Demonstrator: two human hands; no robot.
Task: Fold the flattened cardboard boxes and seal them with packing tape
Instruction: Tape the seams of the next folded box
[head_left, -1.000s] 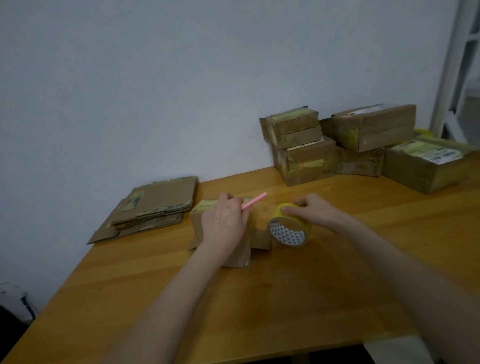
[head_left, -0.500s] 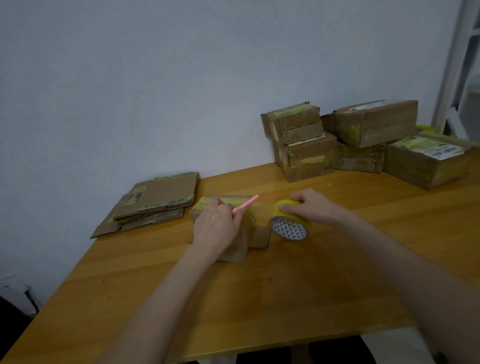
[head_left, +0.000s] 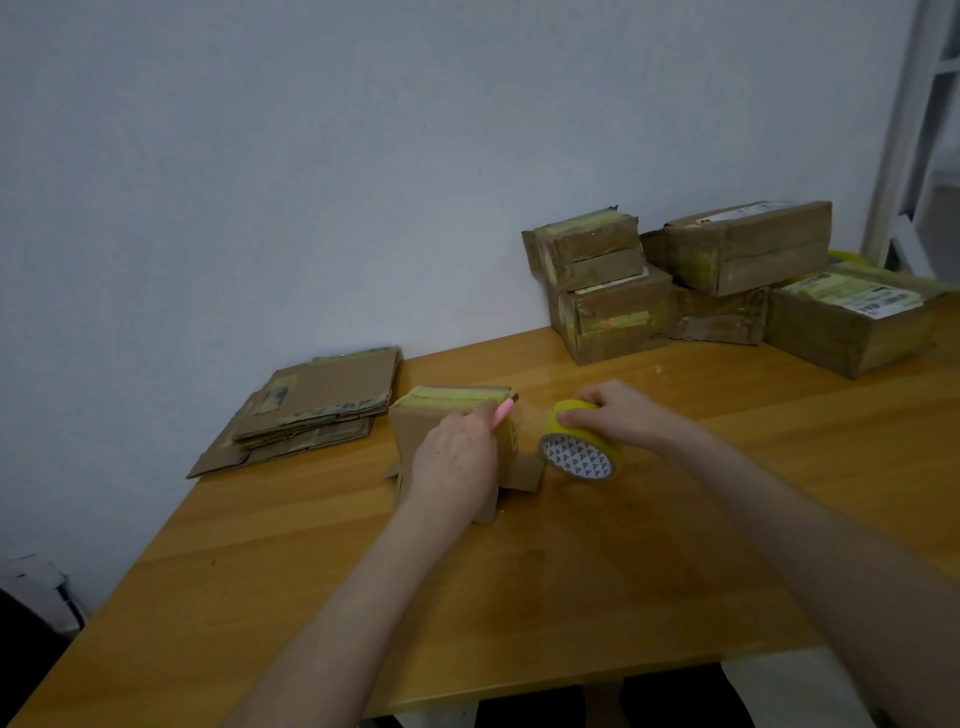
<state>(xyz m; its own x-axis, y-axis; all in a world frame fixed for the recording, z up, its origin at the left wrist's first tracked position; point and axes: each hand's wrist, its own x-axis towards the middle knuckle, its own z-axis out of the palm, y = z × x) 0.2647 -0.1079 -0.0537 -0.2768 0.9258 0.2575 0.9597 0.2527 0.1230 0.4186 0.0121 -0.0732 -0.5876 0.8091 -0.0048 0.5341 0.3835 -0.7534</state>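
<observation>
A small folded cardboard box (head_left: 415, 431) stands on the wooden table (head_left: 519, 582), its top covered with yellow tape. My left hand (head_left: 457, 462) lies against the box's near side and grips a pink cutter (head_left: 503, 411) whose tip points up and right at the box's top right corner. Just to the right, a roll of yellow packing tape (head_left: 579, 447) sits on its edge. My right hand (head_left: 618, 410) holds the roll from above, fingers curled over it. A loose flap (head_left: 522, 475) sticks out at the box's lower right.
A pile of flattened cardboard boxes (head_left: 306, 410) lies at the table's far left by the wall. Several taped boxes (head_left: 727, 280) are stacked at the far right. A white frame (head_left: 904, 130) stands at the right edge.
The pink cutter has dropped lower and closer to the box's top right corner. Both hands stay at the box and the roll; the view has shifted a little.
</observation>
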